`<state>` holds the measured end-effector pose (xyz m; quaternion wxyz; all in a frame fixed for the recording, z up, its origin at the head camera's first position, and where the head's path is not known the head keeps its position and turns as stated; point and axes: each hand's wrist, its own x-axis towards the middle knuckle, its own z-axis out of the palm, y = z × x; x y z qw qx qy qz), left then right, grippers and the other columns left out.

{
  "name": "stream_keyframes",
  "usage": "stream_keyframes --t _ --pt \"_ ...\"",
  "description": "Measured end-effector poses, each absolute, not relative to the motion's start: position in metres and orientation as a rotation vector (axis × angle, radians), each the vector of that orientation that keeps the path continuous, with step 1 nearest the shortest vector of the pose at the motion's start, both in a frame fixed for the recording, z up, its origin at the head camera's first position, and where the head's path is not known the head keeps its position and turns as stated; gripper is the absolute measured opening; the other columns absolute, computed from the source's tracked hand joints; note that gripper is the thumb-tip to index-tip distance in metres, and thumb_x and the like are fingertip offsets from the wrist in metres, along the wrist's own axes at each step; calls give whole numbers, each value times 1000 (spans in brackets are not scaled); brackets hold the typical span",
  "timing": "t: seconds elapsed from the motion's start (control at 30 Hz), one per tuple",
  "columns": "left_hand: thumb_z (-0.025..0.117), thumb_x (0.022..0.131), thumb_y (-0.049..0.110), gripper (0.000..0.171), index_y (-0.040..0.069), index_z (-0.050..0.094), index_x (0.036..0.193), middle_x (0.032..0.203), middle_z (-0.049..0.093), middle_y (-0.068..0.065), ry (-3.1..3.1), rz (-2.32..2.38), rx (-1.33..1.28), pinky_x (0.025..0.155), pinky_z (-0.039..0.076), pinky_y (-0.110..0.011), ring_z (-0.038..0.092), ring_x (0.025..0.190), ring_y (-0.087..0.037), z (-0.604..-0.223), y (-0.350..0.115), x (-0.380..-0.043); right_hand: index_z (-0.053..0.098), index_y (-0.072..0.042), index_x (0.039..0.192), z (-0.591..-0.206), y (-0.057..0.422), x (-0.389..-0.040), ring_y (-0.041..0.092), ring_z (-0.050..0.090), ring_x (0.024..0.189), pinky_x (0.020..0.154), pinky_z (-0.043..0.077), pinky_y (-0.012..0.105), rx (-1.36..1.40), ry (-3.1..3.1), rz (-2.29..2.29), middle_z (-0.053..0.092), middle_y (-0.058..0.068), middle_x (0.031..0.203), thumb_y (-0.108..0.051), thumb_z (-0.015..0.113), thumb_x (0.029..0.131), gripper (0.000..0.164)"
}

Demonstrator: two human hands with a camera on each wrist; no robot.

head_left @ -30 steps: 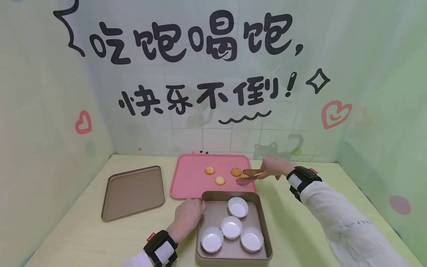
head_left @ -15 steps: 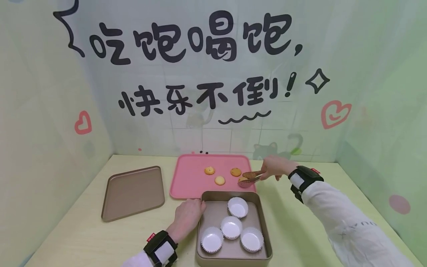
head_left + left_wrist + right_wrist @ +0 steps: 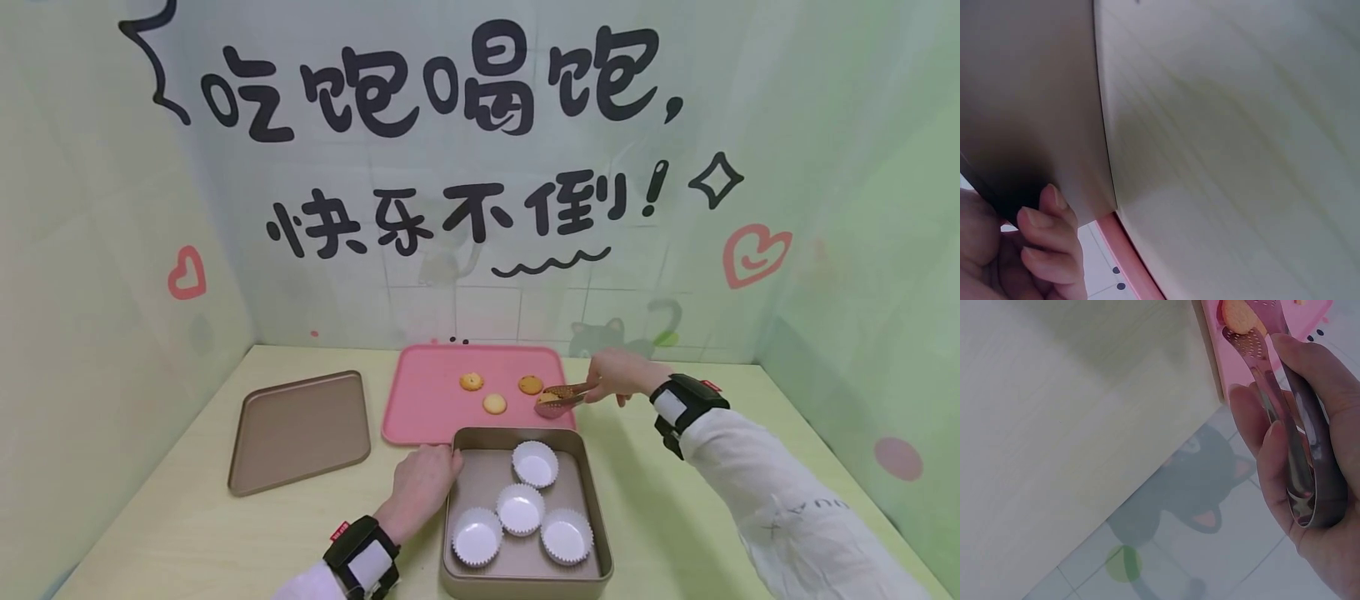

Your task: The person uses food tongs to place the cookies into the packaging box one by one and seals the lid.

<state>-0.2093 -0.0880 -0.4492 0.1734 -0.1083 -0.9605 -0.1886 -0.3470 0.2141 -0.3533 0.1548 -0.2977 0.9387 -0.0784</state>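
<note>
My right hand (image 3: 624,375) holds metal tongs (image 3: 1297,437) at the right end of the pink tray (image 3: 427,408). Between the perforated tong tips lies a cookie (image 3: 1239,315), close to the tray surface. Several other cookies, one of them a chocolate-chip cookie (image 3: 531,384), lie on the tray to its left. With curled fingers (image 3: 1047,234), my left hand (image 3: 425,481) grips the far left corner of a deep square baking tin (image 3: 480,467). Inside the tin stand several white fluted paper cups, among them a front-left cup (image 3: 477,537).
A shallow brown tray or lid (image 3: 300,433) lies at the left of the pale wooden table (image 3: 172,500). The tin stands directly in front of the pink tray. A printed curtain (image 3: 480,308) closes off the back and both sides.
The tongs have shifted slightly and their lower arm has come up round the rightmost cookie. My left hand has stayed at the tin's corner.
</note>
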Motion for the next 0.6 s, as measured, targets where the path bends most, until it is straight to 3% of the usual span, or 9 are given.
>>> stream_keyframes --t 0.6 --pt "59 92 12 38 11 42 57 50 43 -5 -2713 -522 -313 37 41 -39 53 44 -25 -450 -88 -210 71 -9 78 -354 215 -346 13 59 43 41 44 24 -922 2694 -169 64 -4 66 -19 72 87 13"
